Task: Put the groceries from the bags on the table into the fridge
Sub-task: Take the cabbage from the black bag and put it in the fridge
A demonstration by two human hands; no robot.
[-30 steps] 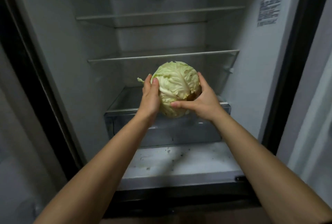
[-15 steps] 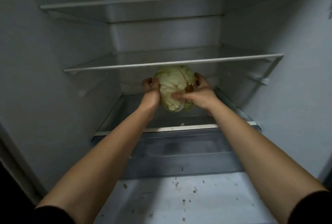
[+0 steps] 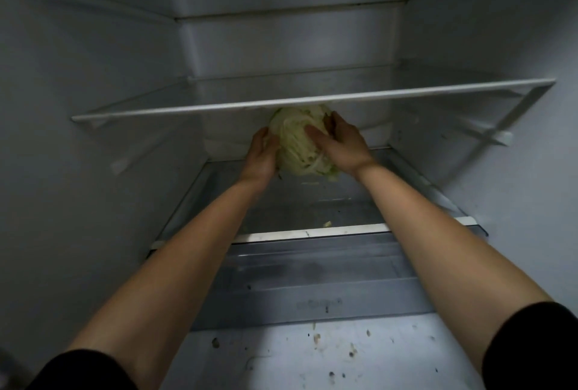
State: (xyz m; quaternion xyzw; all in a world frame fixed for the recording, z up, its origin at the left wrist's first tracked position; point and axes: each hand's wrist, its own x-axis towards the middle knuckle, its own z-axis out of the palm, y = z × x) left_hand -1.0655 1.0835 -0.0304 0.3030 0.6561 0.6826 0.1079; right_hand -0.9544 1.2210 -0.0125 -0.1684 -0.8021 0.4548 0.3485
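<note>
Head view, looking into the fridge (image 3: 78,186). The cabbage (image 3: 298,145) sits deep in the compartment between the middle shelf (image 3: 312,102) and the lower shelf (image 3: 312,232), near the back wall and roughly centred. Its top is hidden behind the front rim of the middle shelf. Its base is at, or just above, the glass of the lower shelf; I cannot tell whether it touches. The left hand (image 3: 261,156) cups the cabbage's left side, palm against the leaves and fingers wrapped toward the rear. The right hand (image 3: 342,145) grasps the right side, thumb lying across the front and fingers curled round the far side. Both forearms reach in over the lower shelf's front rim. Black sleeves (image 3: 531,342) show at the bottom corners. A small leaf scrap (image 3: 327,224) lies on the lower shelf just behind its white rim. A clear drawer (image 3: 312,283) sits under that shelf. The fridge floor (image 3: 281,361) in front of the drawer is dotted with dark specks and crumbs. The picture is dim and slightly blurred.
</note>
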